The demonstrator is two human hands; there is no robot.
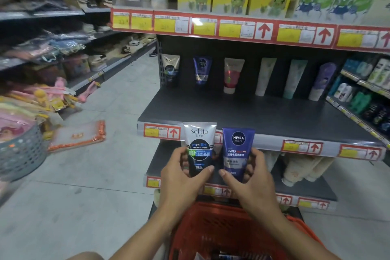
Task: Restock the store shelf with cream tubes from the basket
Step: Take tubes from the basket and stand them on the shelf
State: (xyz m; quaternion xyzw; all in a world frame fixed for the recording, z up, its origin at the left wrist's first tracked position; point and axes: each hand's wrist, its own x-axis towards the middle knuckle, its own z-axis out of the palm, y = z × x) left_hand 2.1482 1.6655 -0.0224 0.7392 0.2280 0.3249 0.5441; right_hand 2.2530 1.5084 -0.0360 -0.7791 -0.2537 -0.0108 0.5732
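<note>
Red basket (223,224) nearest, below wrists; left hand (181,173) grips Softto tube (199,148), right hand (251,173) grips Nivea tube (237,150), fingers curled round each, before shelf (253,116) front edge; best stand each upright ahead of matching tube at back edge

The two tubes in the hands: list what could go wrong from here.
1. The left hand holds the Softto tube and the right hand holds the Nivea Men tube by their lower ends only; either might slip into the red basket.
2. Matching tubes stand far back on the shelf; reaching in could topple them.
</note>
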